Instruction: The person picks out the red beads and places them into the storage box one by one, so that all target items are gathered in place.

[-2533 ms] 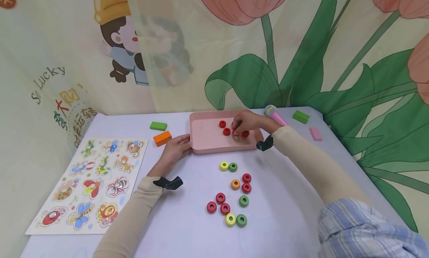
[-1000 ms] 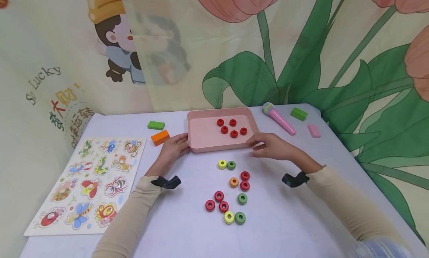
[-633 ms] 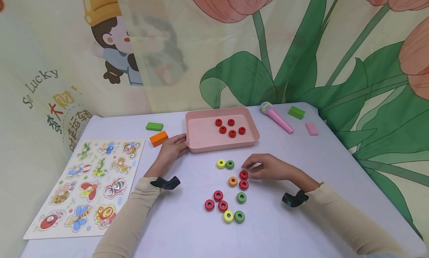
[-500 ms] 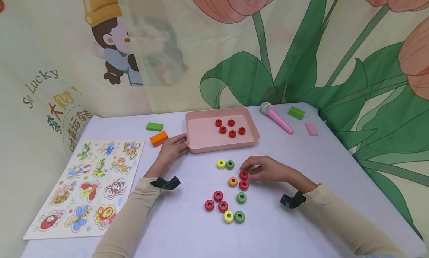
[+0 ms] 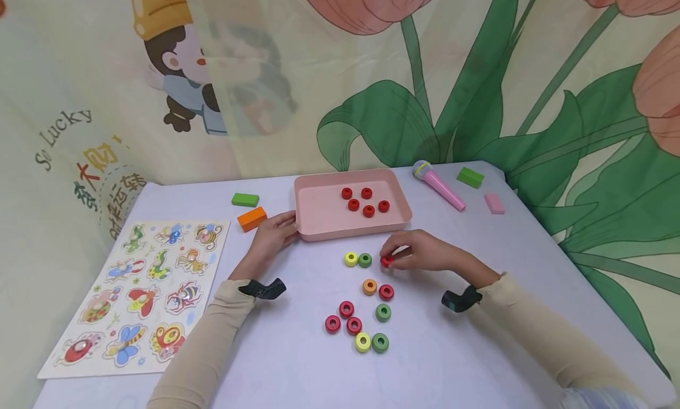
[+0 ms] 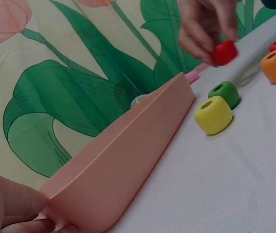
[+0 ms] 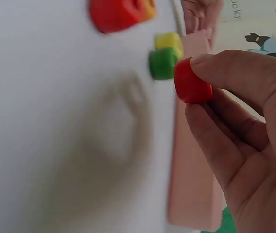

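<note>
My right hand (image 5: 422, 251) pinches a red bead (image 7: 191, 81) between thumb and fingers, lifted off the tabletop in front of the tray. A pink tray (image 5: 324, 232) stands at the back of the table with several red beads (image 5: 369, 210) in it. My left hand (image 5: 273, 239) holds the tray's near left corner, thumb and fingers about its wall. Just left of the right hand lie a yellow bead (image 5: 350, 259) and a green bead (image 5: 365, 260). An orange bead (image 5: 369, 287) touches or nearly touches another red bead (image 5: 386, 292) closer to me.
Nearer still lie several red, green and yellow beads (image 5: 362, 342). An insect puzzle board (image 5: 143, 291) covers the left side. Green (image 5: 245, 200) and orange (image 5: 252, 219) blocks sit left of the tray. A toy microphone (image 5: 441, 186), a green block (image 5: 470, 177) and a pink block (image 5: 494, 204) lie right.
My right hand let go of a red bead in the tray, came back toward me, took another red bead and raised it toward the tray. My left hand stays at the tray's corner.
</note>
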